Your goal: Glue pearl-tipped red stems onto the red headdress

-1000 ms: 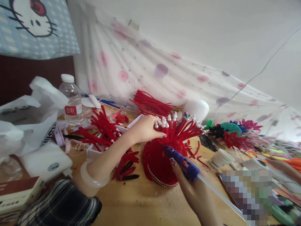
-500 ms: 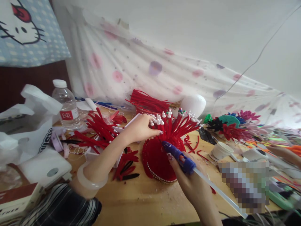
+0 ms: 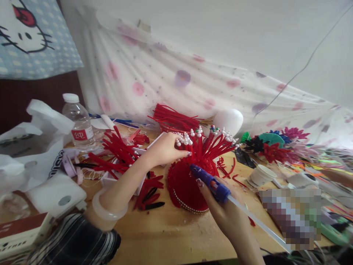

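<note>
Red base [image 3: 183, 193] sits on the surface [image 3: 154, 243] between your two grips, its fan of beaded stems [image 3: 213, 149] at the far side. Well left of your left grip [image 3: 167, 150], the bottle [image 3: 75, 112] wears a red label with a white character, seemingly 纯; nearer you, the lettering on the box [image 3: 23, 235] ends in ETHER, while the letters on the bag [image 3: 41, 158] are too creased to read. Farther off, the cloth [image 3: 63, 48] shows Hello Kitty's face. Your left forearm reaches in from the lower left, finger and thumb pinching stems below their beads. Your right grip [image 3: 224, 209] comes from the lower right, thumb forward, wrapped around the glue gun [image 3: 220, 191], nozzle over the base.
</note>
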`<state>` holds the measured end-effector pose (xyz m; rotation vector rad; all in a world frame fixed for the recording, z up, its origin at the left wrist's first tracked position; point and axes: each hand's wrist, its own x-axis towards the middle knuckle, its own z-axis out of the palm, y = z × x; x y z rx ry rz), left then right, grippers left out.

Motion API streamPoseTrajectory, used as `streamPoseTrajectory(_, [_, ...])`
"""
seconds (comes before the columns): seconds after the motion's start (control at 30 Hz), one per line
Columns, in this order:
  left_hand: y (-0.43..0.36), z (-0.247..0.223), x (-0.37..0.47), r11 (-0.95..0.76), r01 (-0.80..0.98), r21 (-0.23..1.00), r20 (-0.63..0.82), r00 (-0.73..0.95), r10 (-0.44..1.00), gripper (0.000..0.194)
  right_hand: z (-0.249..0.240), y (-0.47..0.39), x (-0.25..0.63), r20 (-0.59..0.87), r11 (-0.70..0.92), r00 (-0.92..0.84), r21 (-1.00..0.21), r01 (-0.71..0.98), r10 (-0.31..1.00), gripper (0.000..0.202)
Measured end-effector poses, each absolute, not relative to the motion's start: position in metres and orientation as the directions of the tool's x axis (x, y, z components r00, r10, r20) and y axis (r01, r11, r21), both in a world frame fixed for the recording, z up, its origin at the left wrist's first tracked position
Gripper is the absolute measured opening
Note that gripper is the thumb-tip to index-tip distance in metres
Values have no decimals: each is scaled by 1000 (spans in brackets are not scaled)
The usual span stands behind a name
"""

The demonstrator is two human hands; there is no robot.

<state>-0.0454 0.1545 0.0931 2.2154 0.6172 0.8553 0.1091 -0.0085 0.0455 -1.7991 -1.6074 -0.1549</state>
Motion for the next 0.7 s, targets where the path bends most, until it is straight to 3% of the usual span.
streamPoseTrajectory(0.4, [151,95,-46,-604,187,775,358,657,663,7,43,-33,123,495,127,203,-555,822,845,29])
streamPoseTrajectory(0.7, [148,97,-46,-600,247,761,346,627,698,3,32,-60,134,504,21,562,-756,654,657,36])
